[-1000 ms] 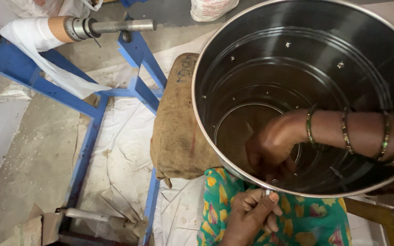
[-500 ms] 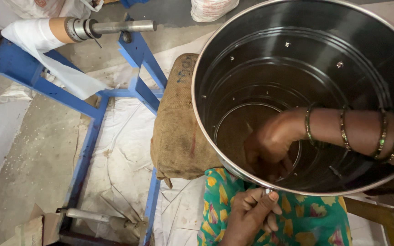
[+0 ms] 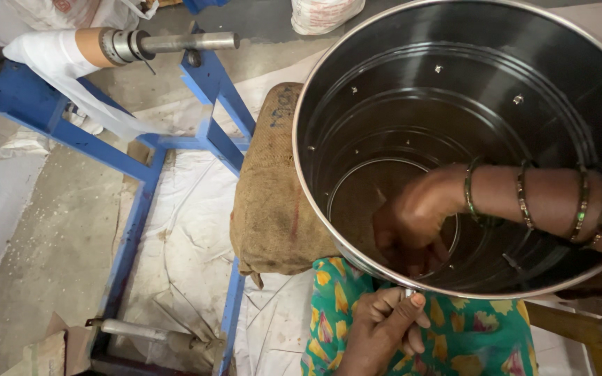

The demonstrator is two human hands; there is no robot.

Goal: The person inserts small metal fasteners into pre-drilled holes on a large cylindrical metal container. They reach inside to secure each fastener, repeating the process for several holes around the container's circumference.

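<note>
A large shiny steel drum (image 3: 329, 230) lies tilted toward me, its open mouth filling the right half of the view. My right hand (image 3: 412, 223), with several green bangles on the forearm, reaches deep inside and presses its curled fingers against the near inner wall. What those fingers hold is hidden. My left hand (image 3: 384, 327) is outside the drum just under the rim, opposite the right hand. Its fingers are pinched on a small metal piece (image 3: 408, 293) at the rim. A green flowered cloth (image 3: 482, 341) on my lap lies under both.
A brown burlap sack (image 3: 273, 202) sits against the drum's left side. A blue metal frame (image 3: 210, 90) carries a roll of white plastic film (image 3: 64, 52) on a steel shaft. White sheeting (image 3: 189, 244) covers the concrete floor; a wooden edge (image 3: 580, 327) is at lower right.
My right hand has shifted slightly along the drum's inner wall. The left hand stays pinched under the rim.
</note>
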